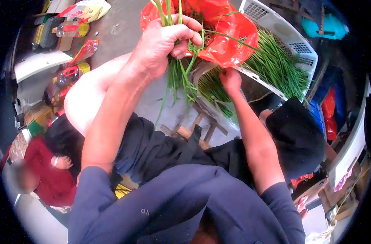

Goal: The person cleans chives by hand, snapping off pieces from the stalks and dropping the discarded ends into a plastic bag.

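Observation:
My left hand (169, 42) is closed around a bunch of thin green chives (181, 81), whose stalks stick out above and below the fist. A shiny red plastic bag (234, 46) stands open just beyond and to the right of it, with some greens inside. My right hand (231, 80) is closed at the red bag's near lower edge, above a clear plastic bag (226, 110) holding more chives. What its fingers hold is hidden. Many long chives (275, 61) lie in a white plastic basket (301, 38) to the right.
On the left stand bottles with red and yellow labels (73, 29). A person in a dark red top (51, 175) is at the lower left. A wooden stool frame (207, 130) shows by my legs. A teal plastic item (325, 27) lies at the upper right.

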Demonstrator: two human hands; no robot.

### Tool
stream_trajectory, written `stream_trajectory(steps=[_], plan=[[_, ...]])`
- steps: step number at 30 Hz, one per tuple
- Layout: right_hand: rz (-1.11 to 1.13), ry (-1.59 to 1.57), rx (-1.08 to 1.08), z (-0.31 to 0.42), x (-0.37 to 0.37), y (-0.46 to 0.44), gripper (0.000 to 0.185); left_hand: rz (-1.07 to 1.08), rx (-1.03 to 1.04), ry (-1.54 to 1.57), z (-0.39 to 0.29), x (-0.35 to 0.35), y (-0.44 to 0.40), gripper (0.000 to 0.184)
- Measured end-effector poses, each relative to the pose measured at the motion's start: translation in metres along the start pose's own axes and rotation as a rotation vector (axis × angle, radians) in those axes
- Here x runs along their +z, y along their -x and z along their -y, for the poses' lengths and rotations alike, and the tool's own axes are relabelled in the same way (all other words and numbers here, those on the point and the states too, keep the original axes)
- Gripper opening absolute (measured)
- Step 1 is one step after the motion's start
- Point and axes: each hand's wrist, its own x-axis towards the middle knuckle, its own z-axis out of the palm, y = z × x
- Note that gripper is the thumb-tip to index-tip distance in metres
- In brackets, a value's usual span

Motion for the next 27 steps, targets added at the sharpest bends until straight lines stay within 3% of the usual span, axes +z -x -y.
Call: stream_trajectory(steps=[6, 8, 10, 12, 18, 27], plan=[[0.166, -0.243, -0.124, 0.010, -0.029, 0.018, 0.022, 0.002, 0.069, -0.024, -0.004, 0.002, 0.006, 0.019], [0.327, -0.418, -0.153, 0.024, -0.052, 0.021, 0.028, 0.019, 0.075, -0.007, -0.003, 0.000, 0.006, 0.018], [0.316, -0.500, -0.164, 0.036, -0.069, 0.023, 0.024, 0.035, 0.082, 0.009, 0.001, -0.002, 0.005, 0.017], [0.532, -0.815, -0.100, 0.060, -0.110, 0.028, 0.015, 0.081, 0.102, -0.015, 0.004, -0.006, 0.003, 0.017], [0.528, -1.136, -0.029, 0.101, -0.197, 0.055, 0.012, 0.137, 0.039, -0.096, 0.009, 0.000, 0.006, 0.014], [0.287, -1.393, -0.019, 0.121, -0.224, 0.059, 0.010, 0.426, -0.211, -0.117, 0.031, 0.021, 0.013, 0.016]])
